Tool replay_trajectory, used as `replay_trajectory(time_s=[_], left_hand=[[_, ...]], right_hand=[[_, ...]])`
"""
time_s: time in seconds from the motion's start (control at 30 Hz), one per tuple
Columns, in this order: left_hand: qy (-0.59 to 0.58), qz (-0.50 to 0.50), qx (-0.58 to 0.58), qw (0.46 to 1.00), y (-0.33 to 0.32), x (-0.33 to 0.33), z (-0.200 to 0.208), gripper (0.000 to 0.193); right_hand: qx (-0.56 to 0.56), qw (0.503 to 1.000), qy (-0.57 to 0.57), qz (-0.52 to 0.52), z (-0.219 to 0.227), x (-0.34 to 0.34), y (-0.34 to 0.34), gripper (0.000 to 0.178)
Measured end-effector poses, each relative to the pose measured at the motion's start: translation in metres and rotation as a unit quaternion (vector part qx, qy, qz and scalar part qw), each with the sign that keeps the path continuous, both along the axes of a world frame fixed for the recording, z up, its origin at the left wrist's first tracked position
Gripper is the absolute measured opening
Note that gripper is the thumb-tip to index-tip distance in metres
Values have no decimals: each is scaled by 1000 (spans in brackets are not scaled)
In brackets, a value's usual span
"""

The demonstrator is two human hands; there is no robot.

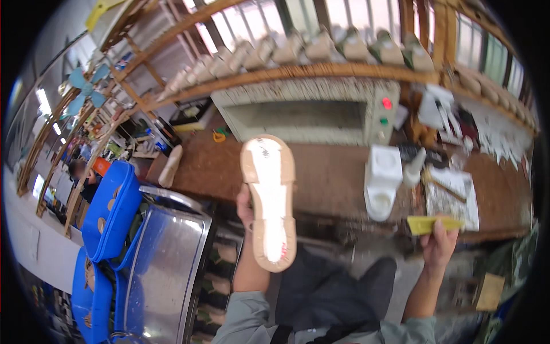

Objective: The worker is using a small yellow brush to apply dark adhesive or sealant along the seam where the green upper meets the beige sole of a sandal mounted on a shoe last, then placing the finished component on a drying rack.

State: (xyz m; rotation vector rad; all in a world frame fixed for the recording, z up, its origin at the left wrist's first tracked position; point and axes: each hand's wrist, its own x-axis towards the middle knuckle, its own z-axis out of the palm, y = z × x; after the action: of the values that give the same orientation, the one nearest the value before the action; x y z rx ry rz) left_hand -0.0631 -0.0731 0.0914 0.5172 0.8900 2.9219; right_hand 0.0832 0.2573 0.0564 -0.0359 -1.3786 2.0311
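My left hand [244,207] is closed around a shoe [268,200], held up over the front of the bench with its underside facing me. The underside has a tan border and a pale white middle, with a small red mark near the lower end. Most of the left fingers are hidden behind the shoe. Over at the right, my right hand [439,246] pinches a flat yellow strip [420,225] at the bench's front edge. Just left of that hand stands a white plastic dispenser [382,172] with a round cup at its near end.
A pale metal box [309,117] with a long opening and red and green buttons stands on the brown bench [326,166]. Above it, a wooden shelf [309,70] carries several shoes. Blue bins [109,212] and a metal tray [166,258] are at the left.
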Motion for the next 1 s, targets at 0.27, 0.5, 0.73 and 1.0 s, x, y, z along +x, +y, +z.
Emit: replay_trajectory(time_s=[0.27,0.5,0.73,1.0], left_hand=[[146,105,-90,980,-62,-185,243,51],[177,74,-313,930,-32,-404,419,45],[124,24,-453,882,20,-490,435,50],[91,104,-539,831,9,-491,430,67]], right_hand=[[-22,997,-67,39,53,-113,11,15],[-51,996,-68,-4,152,-162,-23,17],[-42,992,-51,-108,203,-143,-43,15],[-37,982,-70,-170,207,-113,-31,17]])
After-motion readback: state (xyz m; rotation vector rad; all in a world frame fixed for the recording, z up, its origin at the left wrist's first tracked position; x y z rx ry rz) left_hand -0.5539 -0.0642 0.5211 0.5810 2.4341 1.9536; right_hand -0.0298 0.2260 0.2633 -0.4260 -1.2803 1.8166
